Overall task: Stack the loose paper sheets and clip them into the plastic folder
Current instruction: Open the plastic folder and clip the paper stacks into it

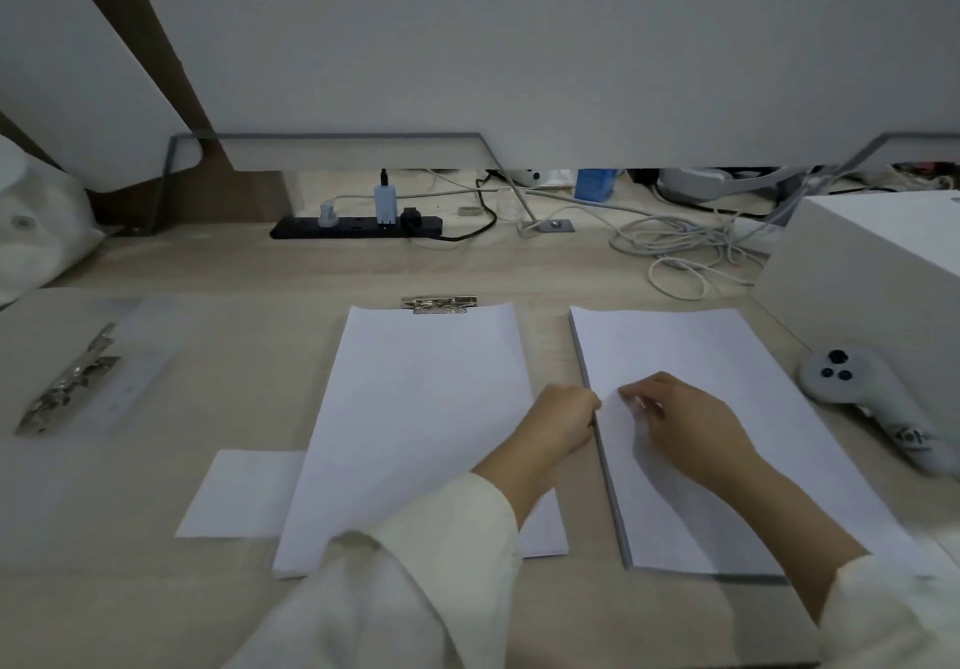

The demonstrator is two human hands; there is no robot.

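A thick stack of white paper (727, 356) lies on the desk at the right. My right hand (685, 424) rests on top of it with its fingers curled, pinching the top sheet near the left edge. My left hand (563, 421) touches that stack's left edge with curled fingers. In the middle a thinner pile of sheets (415, 424) lies on a clear plastic folder, just below its metal clip (440, 304). A second clear folder with a metal clip (72, 382) lies at the far left.
A small white sheet (239, 492) lies left of the middle pile. A white controller (857, 393) sits right of the stack, a white box (872, 263) behind it. A black power strip (358, 227) and tangled cables (685, 247) run along the back.
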